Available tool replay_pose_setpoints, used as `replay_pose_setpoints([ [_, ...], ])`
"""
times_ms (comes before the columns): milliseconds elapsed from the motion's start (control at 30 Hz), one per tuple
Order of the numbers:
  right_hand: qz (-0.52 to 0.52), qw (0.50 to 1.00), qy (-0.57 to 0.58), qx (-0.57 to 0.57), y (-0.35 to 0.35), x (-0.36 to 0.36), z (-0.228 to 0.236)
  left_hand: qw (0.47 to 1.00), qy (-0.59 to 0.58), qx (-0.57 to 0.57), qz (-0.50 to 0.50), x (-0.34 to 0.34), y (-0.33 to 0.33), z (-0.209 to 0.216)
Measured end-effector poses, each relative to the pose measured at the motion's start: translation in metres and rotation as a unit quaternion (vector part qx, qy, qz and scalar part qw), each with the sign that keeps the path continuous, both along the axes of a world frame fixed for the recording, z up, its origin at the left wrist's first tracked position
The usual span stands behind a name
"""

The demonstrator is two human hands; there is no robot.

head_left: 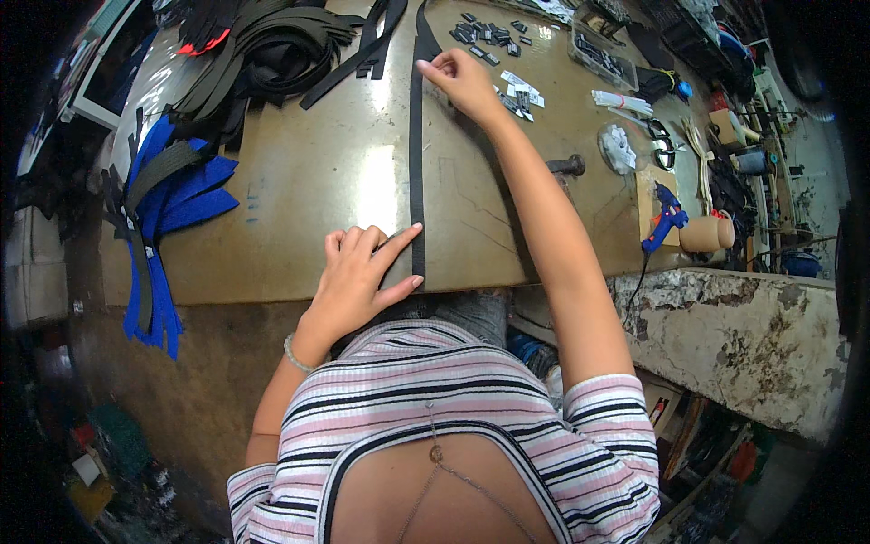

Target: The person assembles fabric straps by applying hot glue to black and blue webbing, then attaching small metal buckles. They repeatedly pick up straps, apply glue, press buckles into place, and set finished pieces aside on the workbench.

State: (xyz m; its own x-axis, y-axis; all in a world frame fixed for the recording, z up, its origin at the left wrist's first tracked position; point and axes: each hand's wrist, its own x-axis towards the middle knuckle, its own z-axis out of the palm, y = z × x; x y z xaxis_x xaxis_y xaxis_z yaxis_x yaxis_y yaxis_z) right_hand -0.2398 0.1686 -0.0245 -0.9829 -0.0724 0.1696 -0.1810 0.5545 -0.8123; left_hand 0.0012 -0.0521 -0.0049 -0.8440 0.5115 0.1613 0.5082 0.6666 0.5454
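A long black webbing strap (417,163) runs straight from the table's near edge to its far side. My left hand (356,274) rests by the near end, its index finger and thumb stretched apart and touching the strap. Farther off, my right hand (464,83) pinches the strap between thumb and fingers, where a further length bends away beyond it. Just right of that hand lie small white tags (521,93) and a scatter of small dark pieces (485,38).
Coiled dark straps (276,59) and blue strips (195,190) cover the table's left side. At right are a clear bin (598,59), black-handled scissors (663,150), a blue glue gun (667,218) with a hanging cord, a brown roll (707,233) and a dark metal fitting (569,165).
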Motion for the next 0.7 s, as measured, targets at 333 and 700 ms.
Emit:
replay_pose_setpoints([
  [333, -0.535, 0.809, 0.181, 0.162, 0.187, 0.218, 0.029, 0.997, 0.053, -0.018, 0.045, 0.0, 0.008, -0.008],
  [700, -0.48, 0.872, 0.087, -0.042, 0.295, 0.193, 0.019, 0.997, 0.068, -0.015, 0.043, 0.0, 0.006, -0.009],
])
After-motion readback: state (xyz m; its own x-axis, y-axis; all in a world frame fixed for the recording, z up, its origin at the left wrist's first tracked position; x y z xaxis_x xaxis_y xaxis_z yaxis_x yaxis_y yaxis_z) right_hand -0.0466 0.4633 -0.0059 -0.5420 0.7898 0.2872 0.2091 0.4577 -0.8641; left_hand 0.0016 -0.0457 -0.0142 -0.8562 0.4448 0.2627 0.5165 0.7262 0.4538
